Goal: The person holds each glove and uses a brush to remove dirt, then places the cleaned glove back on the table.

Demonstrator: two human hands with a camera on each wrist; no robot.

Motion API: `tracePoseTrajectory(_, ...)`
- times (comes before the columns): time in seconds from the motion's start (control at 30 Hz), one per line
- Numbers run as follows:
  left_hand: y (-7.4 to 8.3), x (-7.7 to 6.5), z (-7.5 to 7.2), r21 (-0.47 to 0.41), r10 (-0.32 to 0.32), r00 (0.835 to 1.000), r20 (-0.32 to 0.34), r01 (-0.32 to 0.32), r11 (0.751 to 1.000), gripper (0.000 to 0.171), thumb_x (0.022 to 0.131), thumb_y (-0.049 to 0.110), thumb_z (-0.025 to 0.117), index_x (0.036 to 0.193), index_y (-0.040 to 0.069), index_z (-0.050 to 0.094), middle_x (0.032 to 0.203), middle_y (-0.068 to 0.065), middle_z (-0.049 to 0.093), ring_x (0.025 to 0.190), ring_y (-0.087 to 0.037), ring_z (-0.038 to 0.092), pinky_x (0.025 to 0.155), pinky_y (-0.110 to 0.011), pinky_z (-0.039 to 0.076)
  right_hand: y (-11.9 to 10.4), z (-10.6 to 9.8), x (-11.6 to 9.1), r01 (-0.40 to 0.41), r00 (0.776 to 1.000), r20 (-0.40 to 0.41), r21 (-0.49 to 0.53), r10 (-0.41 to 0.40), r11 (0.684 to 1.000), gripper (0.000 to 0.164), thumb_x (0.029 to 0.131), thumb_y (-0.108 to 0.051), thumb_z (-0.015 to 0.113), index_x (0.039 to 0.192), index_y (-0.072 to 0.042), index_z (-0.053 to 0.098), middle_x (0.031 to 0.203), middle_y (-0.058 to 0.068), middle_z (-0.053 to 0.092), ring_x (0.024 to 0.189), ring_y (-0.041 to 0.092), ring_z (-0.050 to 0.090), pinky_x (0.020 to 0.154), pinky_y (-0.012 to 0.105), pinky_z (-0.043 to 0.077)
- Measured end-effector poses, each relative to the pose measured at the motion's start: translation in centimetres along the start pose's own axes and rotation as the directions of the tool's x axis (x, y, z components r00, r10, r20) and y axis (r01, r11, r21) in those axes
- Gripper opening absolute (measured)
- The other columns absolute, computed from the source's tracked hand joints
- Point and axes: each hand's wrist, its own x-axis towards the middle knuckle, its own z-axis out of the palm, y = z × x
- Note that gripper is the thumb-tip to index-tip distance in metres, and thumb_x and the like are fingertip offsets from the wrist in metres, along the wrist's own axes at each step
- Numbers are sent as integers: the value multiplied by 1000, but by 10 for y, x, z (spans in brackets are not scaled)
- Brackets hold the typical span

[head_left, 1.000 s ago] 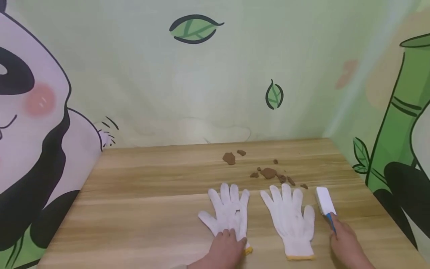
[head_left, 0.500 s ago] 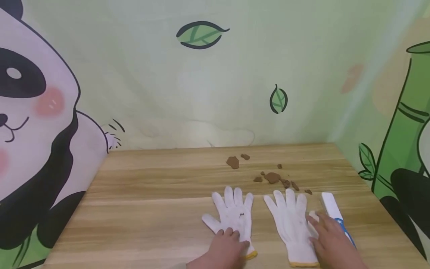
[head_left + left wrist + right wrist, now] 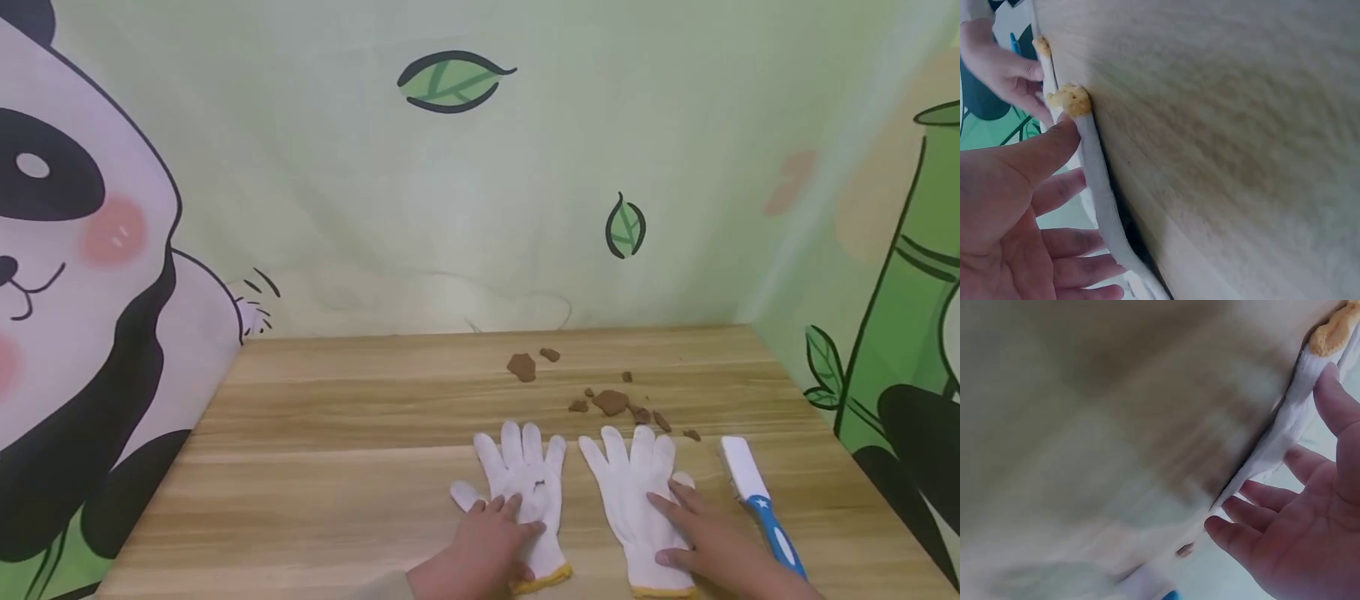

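Two white knitted gloves with yellow cuff edges lie flat side by side, fingers pointing away. On the left glove (image 3: 534, 496) my left hand (image 3: 480, 542) rests with its fingers spread; a small dark mark shows on this glove. My right hand (image 3: 716, 537) lies across the thumb side of the right glove (image 3: 633, 500), fingers extended and touching it. Both wrist views show loosely straight fingers along the gloves' edges: the left hand (image 3: 1016, 219) beside a yellow cuff (image 3: 1074, 100), the right hand (image 3: 1291, 519) against white fabric (image 3: 1279, 434). Right of that hand is a white-headed brush with a blue handle (image 3: 776, 529).
Several brown, clay-like pieces (image 3: 611, 403) lie scattered on the wooden table (image 3: 322, 417) beyond the gloves. A wall covering (image 3: 480, 208) with painted leaves rises at the back edge. Painted panda and bamboo panels border the left and right sides.
My right hand has let go of the brush and moved left onto the right glove, which has shifted slightly toward the left glove. My left hand has slid a little up its glove.
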Motion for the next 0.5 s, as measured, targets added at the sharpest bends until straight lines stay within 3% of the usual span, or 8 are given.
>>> tracePoseTrajectory(0.13, -1, -1, -3, -20, -26, 999, 25, 27, 999, 61, 78, 54, 79, 135, 38, 65, 145, -7, 62, 130, -29, 62, 106, -43, 52, -18, -4, 8, 6, 1000, 24, 0, -6, 1000, 81, 85, -52, 75, 151, -10, 51, 159, 31, 39, 143, 55, 40, 109, 69, 41)
tracePoseTrajectory(0.3, -7, -3, -6, -63, -73, 995, 63, 77, 995, 61, 76, 49, 82, 134, 35, 67, 145, -6, 63, 131, -32, 61, 108, -45, 51, -34, -1, 13, 58, 998, -3, 22, -58, 998, 79, 86, -48, 76, 150, -9, 51, 159, 32, 38, 145, 56, 37, 112, 70, 37)
tracePoseTrajectory(0.5, -17, -7, -2, -78, -52, 998, 30, 54, 995, 61, 77, 49, 82, 134, 34, 67, 144, -12, 63, 131, -34, 61, 107, -46, 51, -37, 3, 20, 98, 995, -39, 55, -96, 994, 79, 86, -48, 76, 150, -10, 51, 160, 32, 36, 146, 57, 34, 113, 71, 35)
